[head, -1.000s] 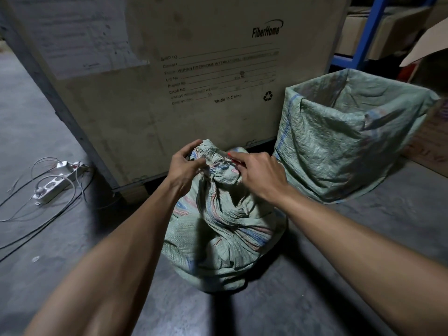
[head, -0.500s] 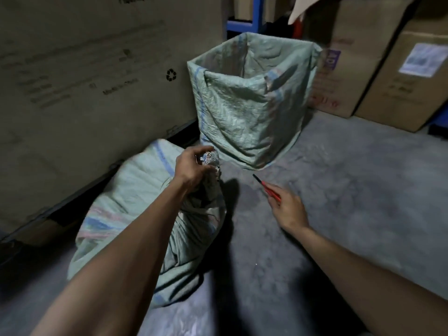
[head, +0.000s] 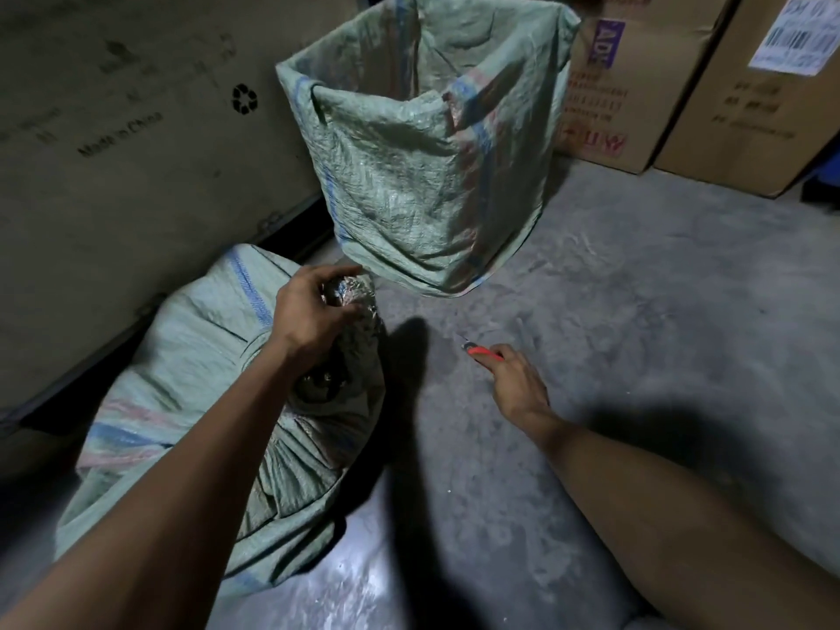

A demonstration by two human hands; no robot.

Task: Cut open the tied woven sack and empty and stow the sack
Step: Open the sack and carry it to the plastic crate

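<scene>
Your left hand (head: 313,311) grips the bunched neck of the pale green woven plastic sack (head: 191,384), fingers and thumb curled round the gathered top, which shows a crumpled, shiny end just past your fingertips. The full sack lies slumped on the grey concrete floor (head: 636,320), leaning against the base of the large grey-brown wooden crate (head: 136,129) printed with "Made in China" and a recycling mark. Faded blue and pink stripes run across its cloth.

Your right hand (head: 516,384) is down near the floor, well apart from the sack, and pinches the red-handled utility knife (head: 482,352) between thumb and fingers. The knife's short blade tip points away from you, towards the open sack. Whether the knife touches the floor, I cannot tell.

Just beyond the neck you hold stands a second pale green woven sack (head: 422,175), upright with its mouth held open in a squarish shape; its lower edge nearly meets your left fingertips. Its inside is dark, so its contents cannot be made out. Behind it to the right sit two brown cardboard cartons (head: 709,97), side by side on the floor, one bearing a white label.
</scene>
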